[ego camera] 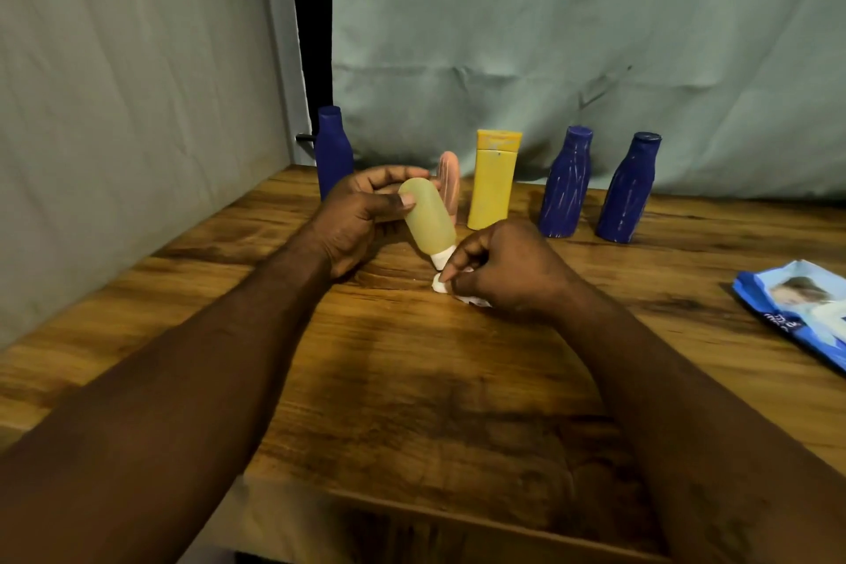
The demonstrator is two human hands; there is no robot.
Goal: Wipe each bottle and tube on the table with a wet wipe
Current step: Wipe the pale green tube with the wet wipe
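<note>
Translucent rounded tube [426, 218], crumpled wipe [440, 284]

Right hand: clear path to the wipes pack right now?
Probably yes. Only bare table lies between the right hand and the wipes pack at the table's right edge, but its fingers pinch a wet wipe.

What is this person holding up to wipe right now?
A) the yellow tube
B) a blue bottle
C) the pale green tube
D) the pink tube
C: the left hand grips the pale green tube, cap end down, and the right hand pinches the wipe right by its cap.
</note>
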